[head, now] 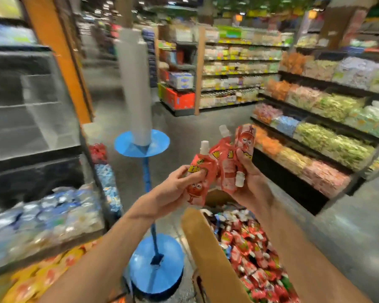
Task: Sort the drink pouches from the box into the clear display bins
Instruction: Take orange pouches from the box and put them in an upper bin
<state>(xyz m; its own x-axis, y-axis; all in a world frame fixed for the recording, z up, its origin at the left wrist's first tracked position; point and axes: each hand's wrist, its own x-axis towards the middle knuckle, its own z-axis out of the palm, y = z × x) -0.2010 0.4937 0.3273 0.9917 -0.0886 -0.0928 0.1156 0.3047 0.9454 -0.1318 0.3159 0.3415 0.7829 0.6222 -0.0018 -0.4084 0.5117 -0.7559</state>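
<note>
My left hand point(173, 189) grips one red drink pouch point(198, 171) with a white cap, held above the cardboard box point(202, 243). My right hand point(249, 182) grips a bunch of red pouches point(230, 158), one of them turned cap down. The box below my hands is open and full of several red, green and blue pouches point(256, 259). At the left stand clear display bins: one with blue pouches point(42, 217), one below with yellow and orange pouches point(42, 278), and upper bins point(37, 110) that look blurred.
A blue stand point(155, 263) carrying a grey roll point(136, 88) is between the bins and the box. Shelves of bagged sweets point(328, 119) run along the right. Grey floor point(206, 123) opens ahead toward far aisles.
</note>
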